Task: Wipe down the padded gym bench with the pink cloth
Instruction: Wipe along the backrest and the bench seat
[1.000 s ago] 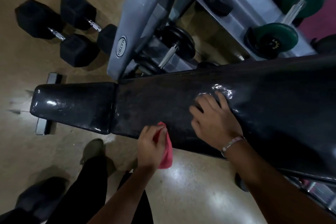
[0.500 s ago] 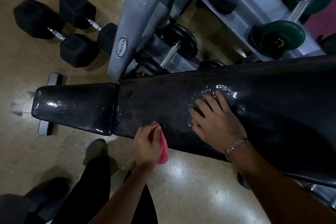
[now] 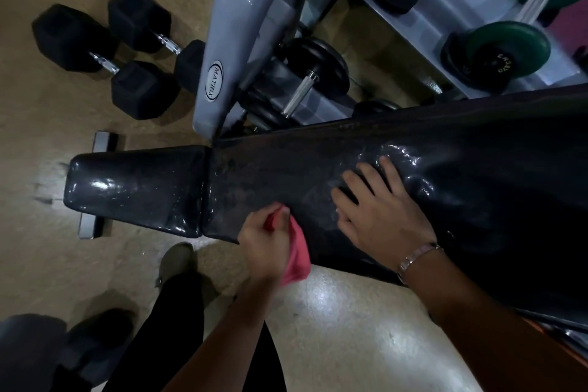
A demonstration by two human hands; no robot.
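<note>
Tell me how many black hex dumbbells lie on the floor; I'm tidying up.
2 hex dumbbells: one far left on the floor, the other beside it, nearer the grey rack. Others may be hidden.

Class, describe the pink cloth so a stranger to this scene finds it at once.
Find the long black padded bench crossing the picture. At its near edge, the left hand grips a cloth that hangs toward the floor. Unlike the black bench and weights around it, it is pink and limp.
</note>
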